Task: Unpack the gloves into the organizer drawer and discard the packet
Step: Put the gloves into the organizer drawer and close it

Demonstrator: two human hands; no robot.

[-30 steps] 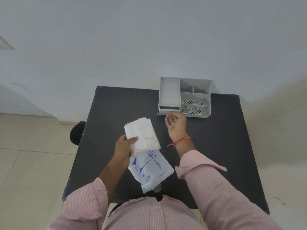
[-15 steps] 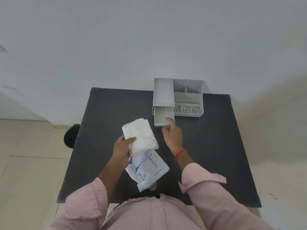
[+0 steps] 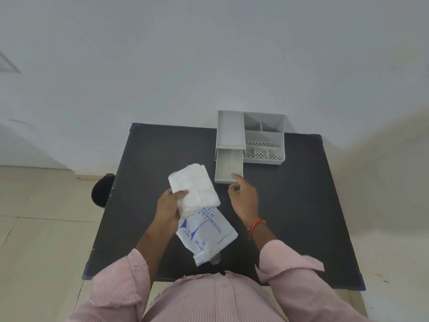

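My left hand (image 3: pixel 168 205) grips a folded white stack of gloves (image 3: pixel 196 189) above the black table (image 3: pixel 301 205). Under that stack lies the white packet (image 3: pixel 206 235) with blue print, flat near the table's front edge. The grey organizer (image 3: pixel 264 138) stands at the table's back edge. Its drawer (image 3: pixel 228 166) is pulled out toward me and looks empty. My right hand (image 3: pixel 243 198) hovers at the drawer's front right corner, its index finger touching or almost touching the drawer front, holding nothing.
A round black object (image 3: pixel 101 192) stands on the floor to the left of the table. A white wall rises directly behind the organizer. Beige floor tiles surround the table on both sides.
My right hand went to the organizer and pulled the drawer out toward me; the drawer now stands open. My left hand has kept the glove stack in about the same place.
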